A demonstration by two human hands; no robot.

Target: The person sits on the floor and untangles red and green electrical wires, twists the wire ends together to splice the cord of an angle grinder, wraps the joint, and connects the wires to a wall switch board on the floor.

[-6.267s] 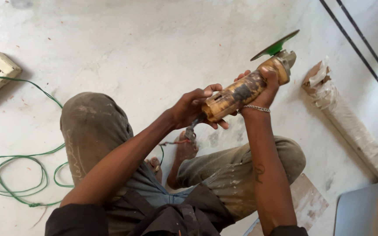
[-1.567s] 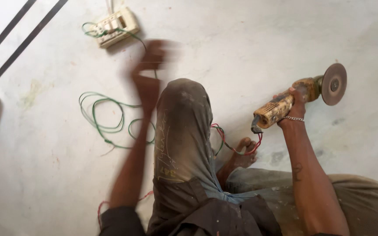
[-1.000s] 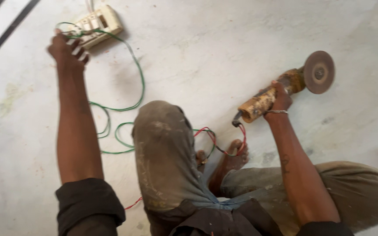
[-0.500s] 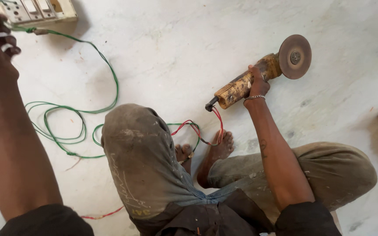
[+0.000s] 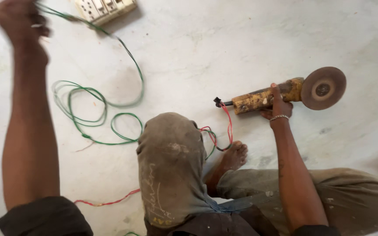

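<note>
Right hand [image 5: 278, 107] clamped on yellow angle grinder [image 5: 265, 97], disc [image 5: 323, 88] held off floor; left hand [image 5: 19, 21], blurred, grip indiscernible, beside green cable [image 5: 130, 61].

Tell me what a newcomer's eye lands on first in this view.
First, the yellow angle grinder with its round disc, at the right on the pale floor, gripped by the right hand. Next, the looping green wire at centre left, running up to the white switch board at the top edge. The left hand is blurred at upper left, close to that wire.
</note>
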